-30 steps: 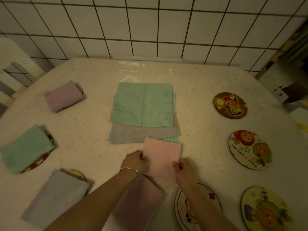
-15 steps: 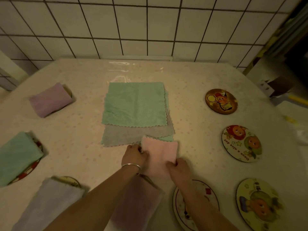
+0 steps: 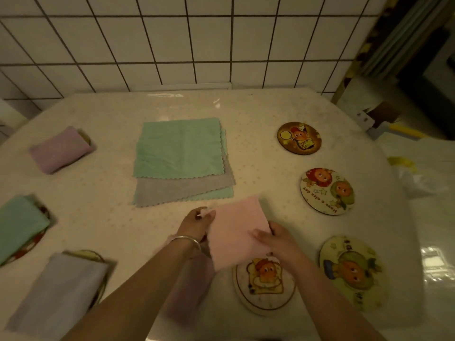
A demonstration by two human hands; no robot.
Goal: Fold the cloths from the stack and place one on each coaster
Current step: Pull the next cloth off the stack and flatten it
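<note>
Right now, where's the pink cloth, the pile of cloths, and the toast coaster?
pink cloth [image 3: 236,232], head view, middle of the folded cloth.
stack of cloths [image 3: 179,148], head view, middle of the top green cloth.
toast coaster [image 3: 266,294], head view, its pictured face.

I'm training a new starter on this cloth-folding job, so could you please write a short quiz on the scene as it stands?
1. True or false: the top cloth of the stack is grey.
2. How many coasters lie bare or nearly bare on the right side of the table?
3. Which thing do the left hand and right hand hold together? A) purple folded cloth B) pink cloth C) coaster

Key:
1. False; it is green.
2. Four, the nearest partly under the pink cloth.
3. B.
</note>
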